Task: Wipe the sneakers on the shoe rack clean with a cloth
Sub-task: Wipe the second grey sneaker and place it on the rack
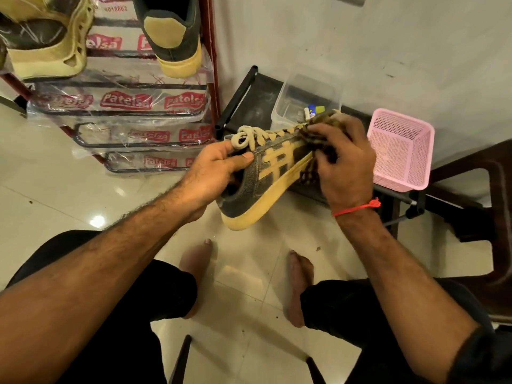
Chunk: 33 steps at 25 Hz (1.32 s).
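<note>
1. Pink perforated plastic basket (401,151), square, standing on a low black shelf (260,90) against the wall.
2. Clear plastic container (304,101), just beside the basket on the same shelf, holding small items, among them one blue-and-white and one yellow-green.
3. Dark brown chair (493,217), at the right edge, partly out of view.
4. Glossy cream floor tiles (69,176), with scattered dark specks.
5. Grey-white wall (360,37), marked with scuffs.
</note>
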Available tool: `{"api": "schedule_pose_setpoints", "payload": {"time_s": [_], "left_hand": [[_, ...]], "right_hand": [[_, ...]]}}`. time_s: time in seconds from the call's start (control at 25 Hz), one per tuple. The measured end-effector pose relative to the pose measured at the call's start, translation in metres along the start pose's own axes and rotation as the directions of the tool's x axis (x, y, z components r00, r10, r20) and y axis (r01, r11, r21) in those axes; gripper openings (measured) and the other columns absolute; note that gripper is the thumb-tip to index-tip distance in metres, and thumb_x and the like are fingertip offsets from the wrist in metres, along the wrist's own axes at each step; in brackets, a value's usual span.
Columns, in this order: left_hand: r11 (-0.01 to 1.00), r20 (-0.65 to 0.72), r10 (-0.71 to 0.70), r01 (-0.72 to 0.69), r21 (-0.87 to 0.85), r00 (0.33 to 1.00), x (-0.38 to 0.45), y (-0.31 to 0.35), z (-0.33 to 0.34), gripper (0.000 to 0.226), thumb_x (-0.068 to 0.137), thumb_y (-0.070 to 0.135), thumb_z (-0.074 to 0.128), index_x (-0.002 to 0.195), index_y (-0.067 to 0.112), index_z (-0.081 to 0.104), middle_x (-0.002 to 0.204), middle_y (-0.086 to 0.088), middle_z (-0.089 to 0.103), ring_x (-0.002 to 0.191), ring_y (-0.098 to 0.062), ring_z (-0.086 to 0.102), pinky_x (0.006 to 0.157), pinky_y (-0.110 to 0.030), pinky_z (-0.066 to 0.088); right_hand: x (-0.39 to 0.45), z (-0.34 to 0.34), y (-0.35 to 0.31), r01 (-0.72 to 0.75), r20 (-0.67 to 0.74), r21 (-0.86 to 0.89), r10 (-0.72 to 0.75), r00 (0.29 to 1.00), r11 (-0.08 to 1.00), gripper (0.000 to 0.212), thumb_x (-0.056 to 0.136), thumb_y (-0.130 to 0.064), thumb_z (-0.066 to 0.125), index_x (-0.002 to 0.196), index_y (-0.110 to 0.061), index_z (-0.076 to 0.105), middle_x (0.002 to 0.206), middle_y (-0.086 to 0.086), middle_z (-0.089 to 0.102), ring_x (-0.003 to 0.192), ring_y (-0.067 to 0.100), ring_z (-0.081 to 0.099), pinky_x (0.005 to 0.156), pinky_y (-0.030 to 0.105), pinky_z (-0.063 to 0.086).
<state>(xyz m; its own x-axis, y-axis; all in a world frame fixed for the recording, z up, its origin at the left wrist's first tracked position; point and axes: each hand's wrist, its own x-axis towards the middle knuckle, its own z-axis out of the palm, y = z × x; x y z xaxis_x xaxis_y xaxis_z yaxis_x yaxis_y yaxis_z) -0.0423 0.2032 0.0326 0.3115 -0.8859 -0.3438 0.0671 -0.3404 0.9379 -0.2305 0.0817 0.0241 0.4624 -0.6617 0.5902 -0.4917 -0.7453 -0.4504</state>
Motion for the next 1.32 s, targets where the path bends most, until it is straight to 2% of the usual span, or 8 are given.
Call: {"api": "schedule_pose_setpoints", "payload": {"time_s": [0.2, 0.4, 0.56, 0.72, 0.92, 1.12, 1.2, 1.32], "left_hand": [[0.998, -0.069, -0.056, 0.053, -0.045, 0.996, -0.001, 0.001, -0.005, 0.018, 0.102, 0.018, 0.056, 0.11, 0.019, 0.073, 0.089, 0.005, 0.078, 0.077, -0.007, 0.072, 0.06, -0.017, 0.052], [0.999, -0.006, -0.043, 0.043, -0.004, 0.999, -0.006, 0.002, -0.001, 0.022, 0.104, 0.013, 0.052, 0.116, 0.016, 0.07, 0.094, 0.002, 0.078, 0.079, -0.008, 0.075, 0.062, -0.016, 0.054], [0.999, 0.022, 0.008, -0.009, 0.047, 1.0, -0.006, 0.0, 0.0, 0.026, 0.105, 0.013, 0.051, 0.119, 0.021, 0.071, 0.11, 0.001, 0.078, 0.106, -0.014, 0.072, 0.09, -0.029, 0.056], [0.989, 0.038, 0.071, -0.075, 0.126, 0.997, -0.01, 0.001, 0.003, 0.025, 0.103, 0.012, 0.054, 0.119, 0.025, 0.069, 0.103, 0.008, 0.079, 0.098, -0.005, 0.074, 0.083, -0.02, 0.056], [0.9, 0.025, 0.276, -0.267, 0.343, 0.961, -0.012, -0.005, 0.005, 0.033, 0.091, 0.021, 0.056, 0.12, 0.03, 0.07, 0.112, 0.007, 0.076, 0.111, -0.011, 0.069, 0.101, -0.045, 0.054], [0.729, 0.01, 0.391, -0.316, 0.607, 0.92, -0.021, -0.01, 0.008, 0.039, 0.093, 0.044, 0.05, 0.132, 0.04, 0.054, 0.109, 0.012, 0.076, 0.1, -0.02, 0.071, 0.086, -0.047, 0.059], [0.62, 0.02, 0.483, -0.358, 0.698, 0.876, -0.023, -0.012, 0.012, 0.032, 0.095, 0.038, 0.05, 0.123, 0.033, 0.065, 0.095, 0.011, 0.073, 0.086, -0.024, 0.069, 0.078, -0.044, 0.058], [0.573, 0.004, 0.553, -0.384, 0.724, 0.833, -0.021, -0.012, 0.012, 0.032, 0.096, 0.03, 0.054, 0.124, 0.026, 0.069, 0.093, 0.008, 0.071, 0.084, -0.027, 0.065, 0.079, -0.039, 0.053]], "right_hand": [[-0.056, 0.034, -0.068, 0.322, 0.2, 0.126, -0.341, 0.918, 0.939, 0.016, 0.092, -0.013, 0.066, 0.104, -0.007, 0.076, 0.115, 0.019, 0.067, 0.097, 0.039, 0.064, 0.084, 0.046, 0.055], [-0.008, 0.008, -0.01, 0.027, 0.026, 0.027, -0.028, 0.999, 0.999, 0.029, 0.079, -0.006, 0.062, 0.105, -0.007, 0.076, 0.114, 0.019, 0.066, 0.108, 0.04, 0.063, 0.094, 0.049, 0.053], [-0.043, 0.027, -0.052, 0.247, 0.162, 0.091, -0.259, 0.952, 0.965, 0.025, 0.084, -0.005, 0.063, 0.106, -0.006, 0.076, 0.114, 0.019, 0.067, 0.103, 0.04, 0.064, 0.092, 0.047, 0.054], [0.002, -0.008, 0.008, -0.111, 0.018, -0.062, 0.112, 0.994, 0.992, 0.036, 0.076, 0.0, 0.063, 0.109, -0.011, 0.075, 0.117, 0.016, 0.064, 0.11, 0.035, 0.061, 0.094, 0.049, 0.053], [-0.035, 0.018, -0.063, 0.134, 0.115, 0.151, -0.152, 0.982, 0.979, 0.034, 0.078, -0.002, 0.063, 0.109, -0.008, 0.076, 0.115, 0.017, 0.065, 0.109, 0.035, 0.062, 0.1, 0.04, 0.051], [0.003, -0.021, 0.026, -0.303, -0.025, -0.062, 0.302, 0.953, 0.951, 0.041, 0.074, 0.008, 0.066, 0.107, -0.015, 0.075, 0.117, 0.013, 0.064, 0.111, 0.027, 0.061, 0.103, 0.029, 0.048], [-0.01, -0.006, -0.004, -0.183, 0.025, 0.0, 0.183, 0.983, 0.983, 0.043, 0.069, 0.009, 0.066, 0.104, -0.013, 0.076, 0.113, 0.011, 0.065, 0.109, 0.025, 0.062, 0.101, 0.02, 0.046], [-0.014, 0.002, -0.022, -0.029, 0.094, 0.105, 0.019, 0.995, 0.994, 0.042, 0.068, 0.007, 0.067, 0.105, -0.012, 0.077, 0.113, 0.01, 0.066, 0.111, 0.026, 0.062, 0.102, 0.032, 0.049]]}}
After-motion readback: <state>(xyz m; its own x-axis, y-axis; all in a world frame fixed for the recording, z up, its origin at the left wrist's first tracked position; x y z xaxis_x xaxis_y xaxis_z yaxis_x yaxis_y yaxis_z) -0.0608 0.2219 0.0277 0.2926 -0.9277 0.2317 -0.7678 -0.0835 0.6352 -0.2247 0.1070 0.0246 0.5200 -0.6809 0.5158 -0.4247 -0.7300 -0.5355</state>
